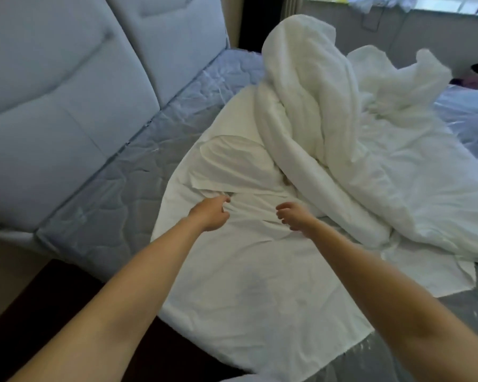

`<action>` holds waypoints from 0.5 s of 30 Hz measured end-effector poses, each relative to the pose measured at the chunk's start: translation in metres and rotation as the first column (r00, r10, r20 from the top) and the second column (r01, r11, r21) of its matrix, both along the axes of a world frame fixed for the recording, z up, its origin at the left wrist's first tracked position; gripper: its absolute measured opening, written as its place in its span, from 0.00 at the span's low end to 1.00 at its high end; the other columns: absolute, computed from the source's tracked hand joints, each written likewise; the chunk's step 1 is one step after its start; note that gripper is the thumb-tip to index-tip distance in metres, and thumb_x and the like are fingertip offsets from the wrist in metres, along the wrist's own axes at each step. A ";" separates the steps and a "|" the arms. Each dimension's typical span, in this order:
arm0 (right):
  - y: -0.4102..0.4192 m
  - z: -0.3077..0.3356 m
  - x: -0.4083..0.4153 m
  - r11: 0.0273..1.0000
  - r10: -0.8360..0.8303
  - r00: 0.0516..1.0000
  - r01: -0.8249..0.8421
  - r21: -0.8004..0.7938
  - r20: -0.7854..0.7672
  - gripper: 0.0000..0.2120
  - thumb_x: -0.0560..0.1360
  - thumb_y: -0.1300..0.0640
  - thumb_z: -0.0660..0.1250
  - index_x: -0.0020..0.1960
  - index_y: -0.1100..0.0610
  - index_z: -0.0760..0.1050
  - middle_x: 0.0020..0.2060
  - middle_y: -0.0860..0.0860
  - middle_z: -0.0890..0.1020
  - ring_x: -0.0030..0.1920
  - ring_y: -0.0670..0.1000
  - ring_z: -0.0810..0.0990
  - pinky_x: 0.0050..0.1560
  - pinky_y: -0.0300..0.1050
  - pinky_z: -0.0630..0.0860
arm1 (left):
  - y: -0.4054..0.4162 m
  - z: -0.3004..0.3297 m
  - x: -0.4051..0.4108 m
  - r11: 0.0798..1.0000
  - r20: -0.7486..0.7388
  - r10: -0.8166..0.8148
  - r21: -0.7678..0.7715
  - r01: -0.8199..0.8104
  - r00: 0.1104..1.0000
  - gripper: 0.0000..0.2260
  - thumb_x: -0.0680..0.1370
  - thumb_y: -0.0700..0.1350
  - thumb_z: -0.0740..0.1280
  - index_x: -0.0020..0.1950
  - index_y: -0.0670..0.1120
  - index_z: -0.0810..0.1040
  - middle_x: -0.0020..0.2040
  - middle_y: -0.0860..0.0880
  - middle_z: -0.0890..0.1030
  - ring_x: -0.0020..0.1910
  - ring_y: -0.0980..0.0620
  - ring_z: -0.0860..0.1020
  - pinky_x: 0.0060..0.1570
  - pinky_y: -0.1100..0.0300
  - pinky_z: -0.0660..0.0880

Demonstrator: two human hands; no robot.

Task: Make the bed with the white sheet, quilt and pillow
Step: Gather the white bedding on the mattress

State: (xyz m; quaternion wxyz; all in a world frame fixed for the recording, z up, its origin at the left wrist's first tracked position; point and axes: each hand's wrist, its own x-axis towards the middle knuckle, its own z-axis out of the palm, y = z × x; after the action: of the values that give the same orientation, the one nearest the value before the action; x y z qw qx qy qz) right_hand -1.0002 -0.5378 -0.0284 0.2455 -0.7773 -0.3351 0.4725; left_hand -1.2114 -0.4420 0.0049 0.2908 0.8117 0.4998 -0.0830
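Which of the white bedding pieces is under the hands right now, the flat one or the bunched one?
The flat white sheet, spread thin on the mattress. Left hand pinches a fold of it; right hand hovers above. The puffy quilt is heaped farther back.

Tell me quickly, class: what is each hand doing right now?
Left hand: fingertips pinch a fold of the sheet.
Right hand: fingers loosely curled, holds nothing, just above the sheet.
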 end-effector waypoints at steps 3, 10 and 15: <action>0.050 -0.010 0.009 0.999 -0.024 1.000 0.025 -0.036 0.011 0.15 0.77 0.61 0.62 0.63 0.61 0.75 0.38 0.49 0.75 0.39 0.48 0.73 0.34 0.37 0.66 | 0.046 -0.014 0.007 0.997 -0.013 -0.050 -0.058 0.050 0.999 0.21 0.78 0.47 0.59 0.72 0.51 0.65 0.58 0.47 0.78 0.56 0.45 0.76 0.51 0.56 0.72; 0.170 -0.048 0.005 0.988 -0.079 0.993 0.089 -0.123 0.085 0.26 0.75 0.55 0.68 0.71 0.56 0.67 0.67 0.56 0.73 0.65 0.56 0.72 0.66 0.47 0.68 | 0.182 -0.080 0.010 0.980 0.137 0.067 -0.195 -0.040 0.988 0.29 0.79 0.50 0.63 0.76 0.53 0.54 0.71 0.43 0.65 0.67 0.42 0.69 0.65 0.50 0.69; 0.247 -0.112 0.014 0.939 -0.271 0.937 0.308 -0.154 0.219 0.45 0.70 0.46 0.73 0.77 0.59 0.52 0.74 0.56 0.61 0.73 0.57 0.62 0.71 0.49 0.61 | 0.267 -0.145 0.017 0.947 0.217 0.176 -0.304 -0.105 0.960 0.31 0.78 0.49 0.64 0.77 0.52 0.52 0.74 0.43 0.60 0.71 0.43 0.65 0.69 0.49 0.65</action>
State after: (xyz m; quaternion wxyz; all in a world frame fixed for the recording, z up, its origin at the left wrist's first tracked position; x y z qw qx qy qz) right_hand -0.9864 -0.2907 -0.1405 0.2053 -0.8801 -0.1935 0.3820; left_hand -1.1941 -0.1748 -0.1404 0.4700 0.7264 0.5002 -0.0349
